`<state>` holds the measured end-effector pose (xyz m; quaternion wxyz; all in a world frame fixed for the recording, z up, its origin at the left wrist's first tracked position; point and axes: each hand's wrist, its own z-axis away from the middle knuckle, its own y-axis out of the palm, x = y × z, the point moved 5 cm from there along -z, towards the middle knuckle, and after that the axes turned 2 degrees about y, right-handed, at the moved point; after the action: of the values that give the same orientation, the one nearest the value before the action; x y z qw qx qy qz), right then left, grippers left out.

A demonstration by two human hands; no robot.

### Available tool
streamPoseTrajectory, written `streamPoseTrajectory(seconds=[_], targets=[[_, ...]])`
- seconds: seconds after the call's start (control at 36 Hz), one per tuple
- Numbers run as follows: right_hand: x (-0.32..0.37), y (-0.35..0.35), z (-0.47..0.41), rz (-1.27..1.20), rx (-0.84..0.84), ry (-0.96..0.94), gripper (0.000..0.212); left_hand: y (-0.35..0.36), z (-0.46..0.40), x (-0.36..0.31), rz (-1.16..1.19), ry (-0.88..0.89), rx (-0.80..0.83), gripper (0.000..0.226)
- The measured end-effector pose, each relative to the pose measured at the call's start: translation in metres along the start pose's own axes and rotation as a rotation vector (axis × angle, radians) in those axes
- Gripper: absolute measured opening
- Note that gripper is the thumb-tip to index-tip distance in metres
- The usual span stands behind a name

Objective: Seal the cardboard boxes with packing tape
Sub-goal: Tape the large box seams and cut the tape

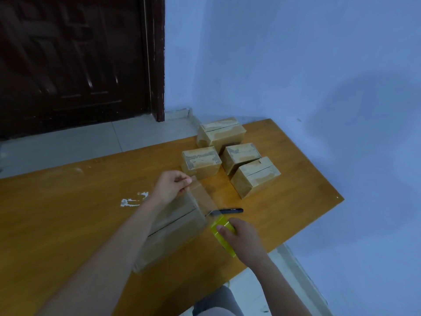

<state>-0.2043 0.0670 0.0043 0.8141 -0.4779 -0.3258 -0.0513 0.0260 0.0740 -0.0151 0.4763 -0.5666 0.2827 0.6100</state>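
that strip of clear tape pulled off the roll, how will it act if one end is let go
The tape strip looks thin and floppy, taut only between the left hand and the roll. Released, it would probably curl and stick to itself or the box.

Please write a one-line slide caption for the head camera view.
Left hand pulls clear tape from the yellow roll gripped by the right hand over a cardboard box.

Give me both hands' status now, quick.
Left hand: pinching the free end of the clear tape strip.
Right hand: gripping the yellow tape roll.
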Motion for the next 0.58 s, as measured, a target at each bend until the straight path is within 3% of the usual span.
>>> streamPoseTrajectory(seconds=[0.11,0.28,0.58], targets=[[-0.003,0.000,-0.003,-0.014,-0.016,0.010,0.042,-0.003,-0.006,0.001,-0.083,0.037,-0.002,0.019],[0.002,0.005,-0.005,-0.030,-0.001,-0.010,0.033,-0.002,-0.006,0.004,-0.454,0.135,-0.104,0.019],[0.005,0.016,-0.010,-0.091,0.010,0.006,0.033,0.004,-0.008,0.022,-0.220,0.103,-0.237,0.010]])
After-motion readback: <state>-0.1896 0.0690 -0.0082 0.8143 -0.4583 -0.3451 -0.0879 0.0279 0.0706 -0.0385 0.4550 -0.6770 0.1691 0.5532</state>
